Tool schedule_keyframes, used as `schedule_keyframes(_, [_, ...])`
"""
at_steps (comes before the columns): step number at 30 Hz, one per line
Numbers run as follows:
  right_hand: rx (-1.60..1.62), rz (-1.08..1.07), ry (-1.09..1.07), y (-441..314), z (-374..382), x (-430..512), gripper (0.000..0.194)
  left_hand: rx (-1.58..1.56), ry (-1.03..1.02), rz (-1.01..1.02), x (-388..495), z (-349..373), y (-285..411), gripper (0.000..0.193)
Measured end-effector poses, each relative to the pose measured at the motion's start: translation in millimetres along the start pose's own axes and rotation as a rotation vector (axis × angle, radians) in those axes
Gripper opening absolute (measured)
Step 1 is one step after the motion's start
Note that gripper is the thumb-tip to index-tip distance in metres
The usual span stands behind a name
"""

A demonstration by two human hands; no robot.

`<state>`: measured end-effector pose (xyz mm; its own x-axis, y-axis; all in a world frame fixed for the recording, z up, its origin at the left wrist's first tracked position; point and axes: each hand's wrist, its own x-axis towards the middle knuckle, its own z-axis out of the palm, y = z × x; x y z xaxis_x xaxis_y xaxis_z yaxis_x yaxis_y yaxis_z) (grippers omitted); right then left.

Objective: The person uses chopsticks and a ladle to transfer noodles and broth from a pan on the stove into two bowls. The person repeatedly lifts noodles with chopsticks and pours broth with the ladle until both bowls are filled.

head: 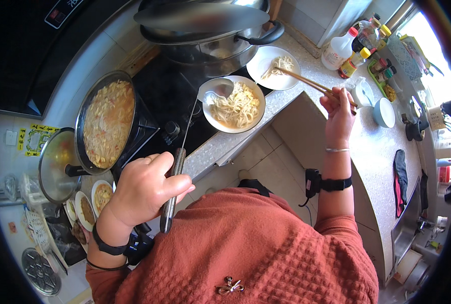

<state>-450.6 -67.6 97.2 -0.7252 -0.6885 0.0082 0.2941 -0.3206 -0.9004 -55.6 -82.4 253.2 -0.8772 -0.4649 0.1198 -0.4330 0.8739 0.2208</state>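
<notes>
My left hand [145,190] grips the dark handle of a metal ladle [214,89]. The ladle's bowl hangs over the left rim of a white bowl [262,114] that holds noodles [235,108] with egg and broth. In my right hand [339,110] is a pair of wooden chopsticks [309,81], reaching left. Their tips touch a small heap of plain noodles [280,67] on a white plate [256,62] behind the bowl. To the left, a wok [78,125] holds an egg and tomato soup [109,123]; its handle points towards me.
A large steel steamer pot [210,53] stands at the back of the black cooktop [160,89]. A glass lid [56,167] leans beside the wok, near several plates of food [85,211]. Sauce bottles [339,49] and a light-blue bowl [383,113] stand on the right counter, before a sink [405,228].
</notes>
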Motion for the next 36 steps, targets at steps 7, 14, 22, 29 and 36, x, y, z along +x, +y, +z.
schedule_keyframes(7, [-0.118,0.113,-0.364,6,21,-44,0.025,0.067,-0.009,0.023,-8,-1,1,0.018])
schedule_keyframes(14, [-0.242,0.215,-0.407,11,42,-61,0.026,0.006,0.073,-0.001,-23,-11,4,0.022])
schedule_keyframes(22, [-0.358,0.106,-0.401,-6,47,-60,0.027,-0.090,0.207,-0.071,-46,-16,4,0.026])
schedule_keyframes(29, [-0.335,-0.007,-0.302,-22,54,-69,0.025,-0.304,0.371,-0.137,-77,-20,-4,0.024])
schedule_keyframes(36, [-0.074,-0.019,-0.433,-41,105,-94,0.024,-0.420,0.715,-0.460,-142,-26,-10,0.026])
